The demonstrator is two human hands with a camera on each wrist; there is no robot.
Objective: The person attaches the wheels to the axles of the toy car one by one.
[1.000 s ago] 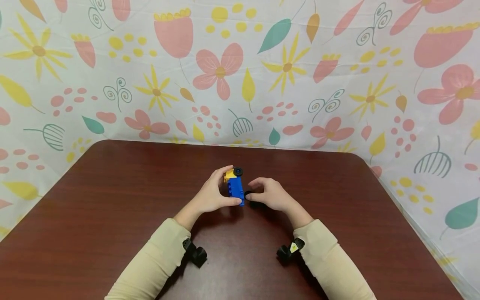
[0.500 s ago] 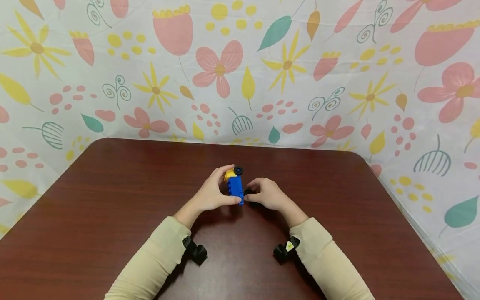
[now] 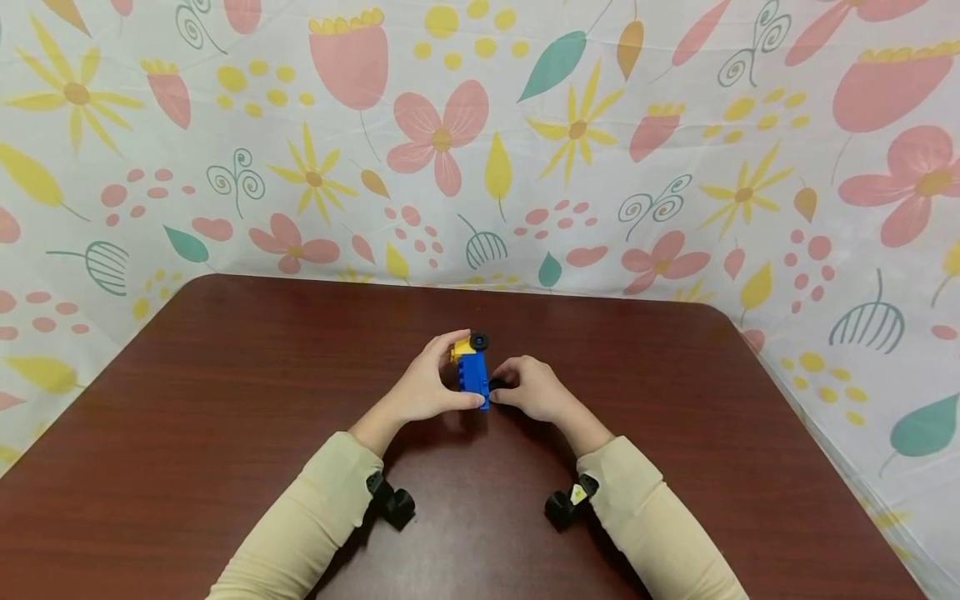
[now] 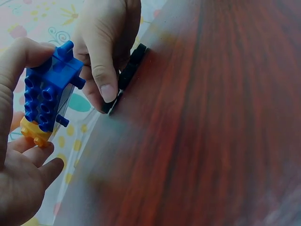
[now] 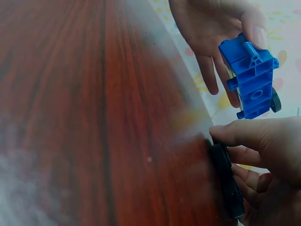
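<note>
A toy block car (image 3: 474, 373) with a blue body and yellow end is in my left hand (image 3: 420, 390), gripped between thumb and fingers and tipped on end above the table. One black wheel (image 5: 276, 100) is on it; bare blue pegs (image 5: 232, 84) stick out elsewhere. Close to its right side, my right hand (image 3: 536, 390) pinches a black toy wheel (image 3: 497, 384) low at the tabletop, mostly hidden by the fingers. More black wheels (image 4: 133, 65) lie in a row on the table under that hand, also along the fingers in the right wrist view.
The dark red-brown table (image 3: 247, 383) reaches back to a flower-printed cloth (image 3: 442, 208) hanging behind and beside it. Black wrist cameras (image 3: 393, 507) are strapped at both beige sleeves (image 3: 307, 508).
The right hand has shifted slightly left toward the toy car, its fingers closing round the black wheel. The left hand keeps its grip on the car, nearly still.
</note>
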